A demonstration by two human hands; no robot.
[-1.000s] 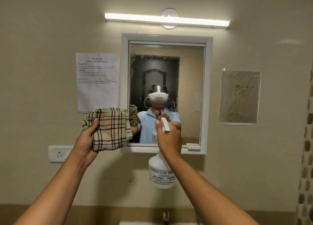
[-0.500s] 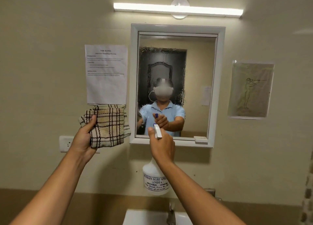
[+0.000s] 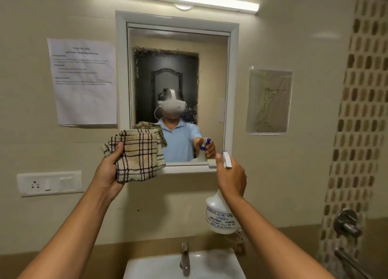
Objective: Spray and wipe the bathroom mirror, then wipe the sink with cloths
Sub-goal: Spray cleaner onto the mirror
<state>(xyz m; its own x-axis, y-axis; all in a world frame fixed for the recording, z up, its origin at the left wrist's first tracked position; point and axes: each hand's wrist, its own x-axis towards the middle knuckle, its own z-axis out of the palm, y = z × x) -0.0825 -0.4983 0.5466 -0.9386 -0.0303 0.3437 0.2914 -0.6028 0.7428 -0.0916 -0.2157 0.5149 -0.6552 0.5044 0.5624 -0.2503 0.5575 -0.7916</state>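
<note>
Here both arms reach up from the lower corners of the frame. The left hand [image 3: 109, 171] grips a folded checked cloth [image 3: 137, 153] at the mirror's [image 3: 178, 72] lower left corner. The right hand [image 3: 231, 179] is curled round the neck of a white spray bottle [image 3: 220, 215], hiding its trigger. Droplets blur the glass. The sink [image 3: 210, 264] is cut off at the bottom centre.

The sink [image 3: 212, 264] is cut off by the lower edge. The fingers of the right hand [image 3: 231, 179] are hidden behind it, as is the neck of the spray bottle [image 3: 220, 213]. Text on the wall notice [image 3: 83, 82] is too blurred to be read.
</note>
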